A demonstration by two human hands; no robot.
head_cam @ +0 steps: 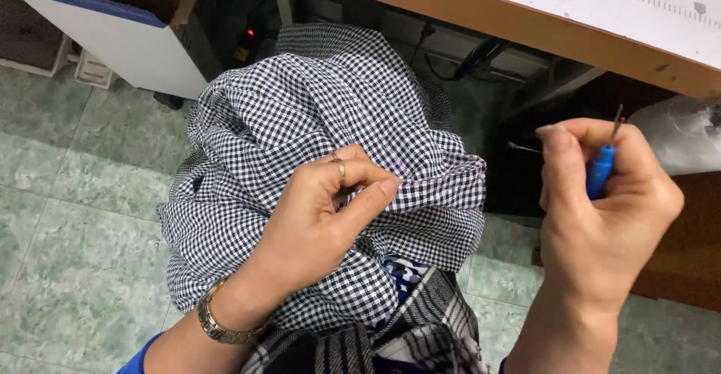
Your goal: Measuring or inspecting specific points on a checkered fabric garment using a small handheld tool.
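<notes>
A bundle of black-and-white checked cloth [300,111] lies heaped on my lap. My left hand [323,216] rests on its middle, thumb and fingers pinching a fold of the cloth; it wears a ring and a metal wristband. Off to the right, apart from the cloth, my right hand [601,209] is raised and closed around a small blue-handled tool with a thin metal tip [601,167], which points upward. A fine thread or pin shows beside the right thumb.
A wooden-edged white table [526,21] with a printed ruler scale runs across the top right. Green marbled floor tiles [67,216] lie to the left. A white box [128,43] stands at the upper left. Clear plastic [687,137] sits at the right.
</notes>
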